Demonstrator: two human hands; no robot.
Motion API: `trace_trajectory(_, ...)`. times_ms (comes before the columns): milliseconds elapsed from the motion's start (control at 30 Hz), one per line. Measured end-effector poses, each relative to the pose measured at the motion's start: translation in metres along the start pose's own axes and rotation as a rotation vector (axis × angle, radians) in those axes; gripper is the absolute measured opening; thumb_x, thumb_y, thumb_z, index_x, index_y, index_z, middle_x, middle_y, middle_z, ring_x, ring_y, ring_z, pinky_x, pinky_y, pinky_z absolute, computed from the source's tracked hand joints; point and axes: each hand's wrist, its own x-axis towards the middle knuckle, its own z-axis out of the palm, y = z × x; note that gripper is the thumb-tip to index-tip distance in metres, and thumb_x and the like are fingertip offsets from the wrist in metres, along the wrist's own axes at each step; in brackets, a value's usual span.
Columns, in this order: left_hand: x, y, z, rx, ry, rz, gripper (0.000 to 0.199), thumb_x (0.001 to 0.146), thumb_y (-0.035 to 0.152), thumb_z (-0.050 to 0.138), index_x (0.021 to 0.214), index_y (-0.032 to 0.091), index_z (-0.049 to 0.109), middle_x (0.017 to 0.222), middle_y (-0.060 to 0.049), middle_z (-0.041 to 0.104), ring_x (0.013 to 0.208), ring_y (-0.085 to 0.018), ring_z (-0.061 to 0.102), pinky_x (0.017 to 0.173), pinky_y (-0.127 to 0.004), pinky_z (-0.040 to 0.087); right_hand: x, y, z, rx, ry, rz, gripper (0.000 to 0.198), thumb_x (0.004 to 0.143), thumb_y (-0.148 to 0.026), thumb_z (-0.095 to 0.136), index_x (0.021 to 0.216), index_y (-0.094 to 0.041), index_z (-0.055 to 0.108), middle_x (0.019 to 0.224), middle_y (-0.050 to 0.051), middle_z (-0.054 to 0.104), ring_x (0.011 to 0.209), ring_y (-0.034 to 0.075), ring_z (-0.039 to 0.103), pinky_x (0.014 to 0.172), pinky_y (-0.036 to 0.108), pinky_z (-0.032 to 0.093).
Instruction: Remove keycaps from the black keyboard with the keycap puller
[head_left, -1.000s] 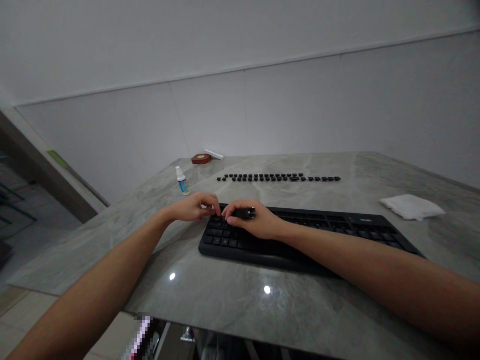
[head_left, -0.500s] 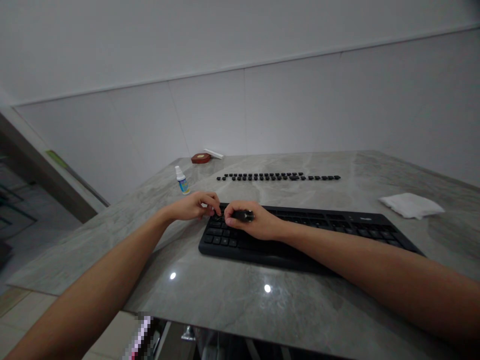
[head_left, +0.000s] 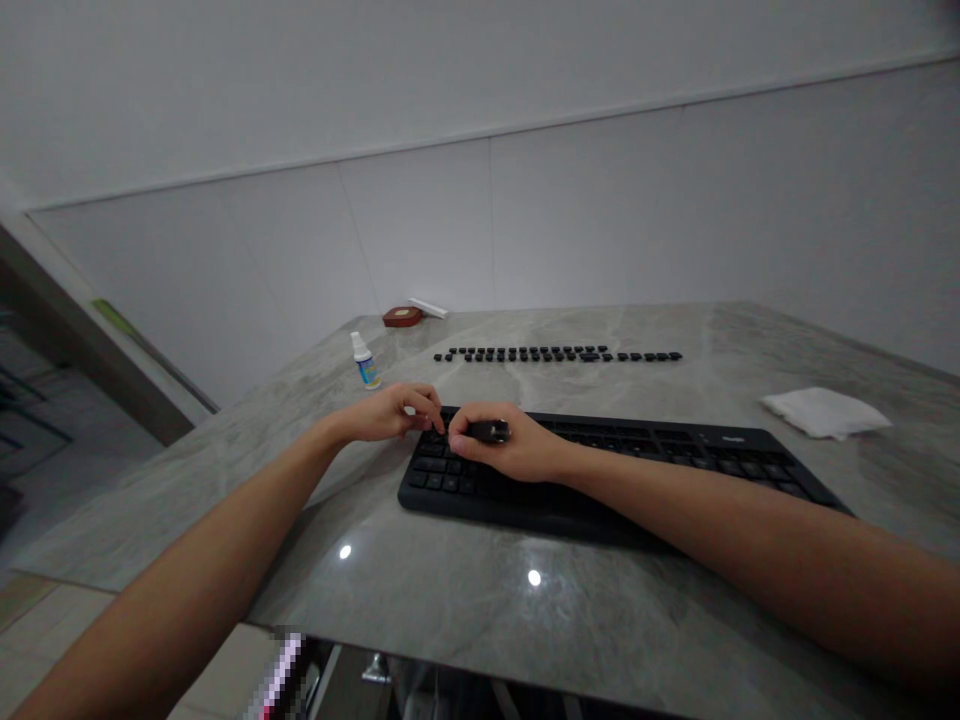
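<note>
A black keyboard (head_left: 457,503) lies on the grey marbled table, with my right forearm across its middle and hiding many keys. My right hand (head_left: 519,447) is closed around a dark, pen-like tool (head_left: 487,431), whose shiny end sticks out toward me. The tool's working end is hidden behind my fingers, at the keyboard's upper left. My left hand (head_left: 397,411) sits at the keyboard's upper left corner, thumb and fingers bent together in a pinch. Whatever is between them, if anything, is too small to make out.
Several loose black keycaps (head_left: 540,354) stand in rows behind the keyboard. A small white spray bottle (head_left: 365,362) stands at left, a reddish-brown box (head_left: 403,317) and white strip (head_left: 427,307) farther back. White folded cloth or tissue (head_left: 825,412) lies at right. The table's front edge is near me.
Almost nothing differs. Both hands stay at the keyboard's upper left, with only a slight shift of the fingertips, and the pen-like tool remains in my right hand.
</note>
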Motion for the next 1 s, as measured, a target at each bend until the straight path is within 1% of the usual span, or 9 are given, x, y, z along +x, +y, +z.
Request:
trace_trajectory(100,-0.0002,0.0036,-0.002,0.028,-0.006,0.01,0.021,0.086,0.014,0.052,0.091,0.017,0.071,0.093,-0.005,0.057,0.069,-0.009,0.054,0.05,-0.012,0.043,-0.0001,-0.0001,-0.0019,0.163,-0.067,0.14,0.028,0.086,-0.042,0.057,0.085,-0.015,0.061,0.056,-0.004,0.053,0.049,0.008,0.048,0.049,0.02,0.041)
trace_trajectory(167,-0.0005,0.0059,-0.0032,0.035,-0.013,0.014,0.02,0.086,0.014,0.052,0.092,0.017,0.071,0.093,-0.005,0.058,0.069,-0.009,0.054,0.052,-0.013,0.044,0.0007,0.0001,-0.0029,0.287,-0.112,0.218,0.036,0.085,-0.049,0.056,0.088,-0.014,0.06,0.052,-0.005,0.051,0.041,0.007,0.045,0.039,0.018,0.037)
trace_trajectory(233,-0.0007,0.0075,-0.0037,0.035,-0.021,0.016,0.019,0.086,0.015,0.052,0.091,0.017,0.07,0.093,-0.005,0.058,0.069,-0.008,0.054,0.053,-0.013,0.044,0.0018,-0.0004,-0.0035,0.403,-0.119,0.248,0.041,0.081,-0.054,0.059,0.086,-0.014,0.058,0.056,-0.003,0.054,0.043,0.008,0.049,0.036,0.018,0.039)
trace_trajectory(333,-0.0009,0.0081,-0.0029,0.026,-0.011,-0.022,0.017,0.086,0.018,0.052,0.091,0.015,0.068,0.091,-0.005,0.057,0.068,-0.009,0.054,0.05,-0.012,0.044,0.0032,-0.0015,-0.0039,0.559,-0.127,0.28,0.043,0.077,-0.055,0.065,0.085,-0.014,0.056,0.065,-0.001,0.057,0.05,0.011,0.057,0.038,0.02,0.046)
trace_trajectory(433,-0.001,0.0077,-0.0017,0.006,0.008,-0.09,0.013,0.083,0.02,0.054,0.09,0.014,0.064,0.087,-0.004,0.057,0.068,-0.01,0.053,0.047,-0.012,0.043,0.0039,-0.0009,-0.0032,0.631,-0.143,0.3,0.041,0.078,-0.054,0.064,0.085,-0.015,0.055,0.059,-0.003,0.053,0.048,0.01,0.056,0.038,0.02,0.045)
trace_trajectory(600,-0.0013,0.0056,-0.0015,0.007,-0.005,-0.154,0.009,0.082,0.02,0.054,0.084,0.013,0.059,0.078,-0.002,0.057,0.063,-0.009,0.053,0.047,-0.013,0.044,0.0061,0.0019,0.0008,0.566,-0.053,0.281,0.043,0.08,-0.058,0.059,0.073,-0.017,0.051,0.044,-0.008,0.041,0.035,0.006,0.039,0.033,0.017,0.034)
trace_trajectory(733,-0.0021,0.004,-0.0025,0.01,-0.03,-0.183,0.009,0.082,0.021,0.055,0.085,0.013,0.059,0.075,-0.001,0.058,0.058,-0.009,0.052,0.046,-0.014,0.043,0.0077,0.0003,0.0025,0.541,-0.032,0.29,0.045,0.082,-0.06,0.055,0.069,-0.018,0.047,0.04,-0.009,0.038,0.033,0.006,0.034,0.032,0.017,0.028)
trace_trajectory(900,-0.0039,0.0066,-0.0054,0.022,-0.058,-0.15,0.014,0.082,0.023,0.056,0.09,0.014,0.062,0.074,-0.001,0.061,0.057,-0.009,0.053,0.049,-0.015,0.042,0.0046,-0.0026,0.0041,0.361,0.007,0.248,0.042,0.086,-0.056,0.048,0.069,-0.019,0.048,0.038,-0.008,0.039,0.033,0.007,0.033,0.036,0.02,0.027)
trace_trajectory(1000,-0.0051,0.0078,-0.0072,0.017,-0.084,-0.146,0.016,0.082,0.024,0.057,0.093,0.014,0.063,0.073,0.0,0.061,0.056,-0.009,0.054,0.051,-0.016,0.043,0.0003,-0.0048,0.0056,0.09,0.045,0.081,0.032,0.087,-0.045,0.054,0.07,-0.017,0.054,0.051,-0.004,0.05,0.048,0.009,0.046,0.049,0.021,0.038)
